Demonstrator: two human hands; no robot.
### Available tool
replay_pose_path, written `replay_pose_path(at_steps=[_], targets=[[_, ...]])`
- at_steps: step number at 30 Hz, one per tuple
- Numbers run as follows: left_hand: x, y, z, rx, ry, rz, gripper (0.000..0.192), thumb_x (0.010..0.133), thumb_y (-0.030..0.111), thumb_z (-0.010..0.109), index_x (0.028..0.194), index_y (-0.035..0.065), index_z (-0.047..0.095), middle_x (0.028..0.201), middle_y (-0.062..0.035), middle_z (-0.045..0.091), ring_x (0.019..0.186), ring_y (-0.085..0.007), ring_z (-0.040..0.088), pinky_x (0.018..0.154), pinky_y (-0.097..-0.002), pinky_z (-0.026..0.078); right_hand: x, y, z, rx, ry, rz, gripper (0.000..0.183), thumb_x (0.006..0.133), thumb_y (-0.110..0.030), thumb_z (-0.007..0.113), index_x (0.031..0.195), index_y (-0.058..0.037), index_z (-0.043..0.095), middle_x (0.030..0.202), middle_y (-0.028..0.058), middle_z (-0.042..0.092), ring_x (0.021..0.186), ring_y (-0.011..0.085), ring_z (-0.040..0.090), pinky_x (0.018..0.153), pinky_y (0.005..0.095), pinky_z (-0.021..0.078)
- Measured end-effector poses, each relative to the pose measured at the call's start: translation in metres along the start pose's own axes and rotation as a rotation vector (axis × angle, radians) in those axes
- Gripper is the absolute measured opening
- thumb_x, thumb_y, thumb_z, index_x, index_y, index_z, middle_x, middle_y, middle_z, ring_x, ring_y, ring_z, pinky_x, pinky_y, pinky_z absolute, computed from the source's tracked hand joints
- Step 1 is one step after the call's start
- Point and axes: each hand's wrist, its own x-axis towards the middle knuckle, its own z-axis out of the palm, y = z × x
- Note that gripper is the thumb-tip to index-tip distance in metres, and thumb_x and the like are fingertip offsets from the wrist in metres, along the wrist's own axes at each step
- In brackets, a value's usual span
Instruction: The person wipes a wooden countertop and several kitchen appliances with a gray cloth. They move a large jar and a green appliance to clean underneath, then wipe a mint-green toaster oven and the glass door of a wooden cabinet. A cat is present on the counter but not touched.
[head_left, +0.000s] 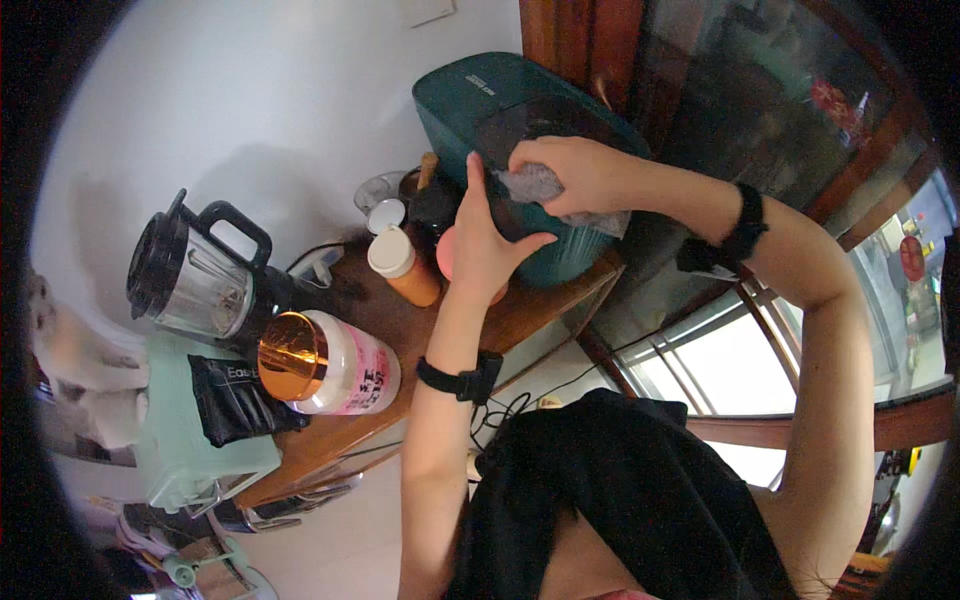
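Note:
A dark green plastic storage bin (457, 97) with a dark see-through lid panel stands at the far end of the wooden tabletop. My right hand (581, 172) is shut on a crumpled grey cloth (534, 184), which lies against the bin's front; part of the cloth hangs below the palm. My left hand (484, 244) has its thumb and fingers spread beside the bin's near side. Whether its fingertips touch the bin, I cannot tell. Partly behind that hand is a pink-lidded jar (444, 255). An orange jar with a white lid (391, 253) stands just left of it.
A blender (202, 277) and a white jar with a shiny copper lid (337, 367) stand on the left. A black pouch (240, 397) lies on a pale green box (169, 450). Glass panes (712, 90) rise at right. Cables (502, 416) hang below the wooden table edge (360, 442).

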Motion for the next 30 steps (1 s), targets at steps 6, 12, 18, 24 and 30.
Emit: replay_pose_path(at_steps=[6,12,18,24,30], targets=[[-0.003,0.014,-0.012,0.084,-0.009,-0.086,0.123,0.048,0.026,0.086,0.137,-0.0044,0.007,0.137,-0.0243,0.028,0.125,-0.0332,0.034,0.101,-0.0363,0.031,0.026,0.030,-0.067,0.141,-0.356,0.163,0.041,0.060,-0.006,0.064,0.100,-0.0028,0.056,0.090,0.0099,0.059,0.080,0.0183,0.058,0.067,0.0312,0.0480],[0.002,0.005,0.001,0.048,0.004,-0.018,0.123,0.046,0.028,0.086,0.137,-0.0042,0.010,0.137,-0.0234,0.029,0.123,-0.0353,0.035,0.100,-0.0386,0.033,0.091,0.109,-0.041,-0.427,-0.196,0.414,0.047,0.065,-0.016,0.063,0.107,0.0003,0.051,0.092,0.0196,0.059,0.084,0.0311,0.058,0.072,0.0388,0.0477],[-0.001,0.001,-0.001,0.031,0.024,-0.016,0.121,0.047,0.027,0.086,0.137,-0.0042,0.011,0.137,-0.0227,0.029,0.122,-0.0355,0.035,0.099,-0.0381,0.033,0.122,0.064,-0.013,-0.057,-0.193,0.166,0.043,0.066,-0.016,0.063,0.104,-0.0011,0.053,0.093,0.0177,0.060,0.083,0.0292,0.058,0.070,0.0378,0.0465],[0.001,0.008,-0.005,0.064,0.013,-0.030,0.118,0.048,0.028,0.085,0.137,-0.0031,0.014,0.137,-0.0216,0.028,0.124,-0.0358,0.033,0.101,-0.0395,0.030,0.100,0.059,-0.065,0.290,-0.642,0.257,0.041,0.062,-0.014,0.070,0.099,-0.0012,0.057,0.093,0.0099,0.062,0.083,0.0180,0.058,0.071,0.0301,0.0479],[0.004,0.013,-0.003,0.270,0.019,0.065,0.119,0.045,0.030,0.085,0.137,0.0001,0.015,0.140,-0.0203,0.022,0.126,-0.0376,0.027,0.102,-0.0421,0.027,0.111,0.117,-0.039,-0.289,-0.127,0.338,0.045,0.064,-0.017,0.066,0.104,-0.0034,0.055,0.092,0.0160,0.062,0.084,0.0272,0.060,0.072,0.0355,0.0484]])
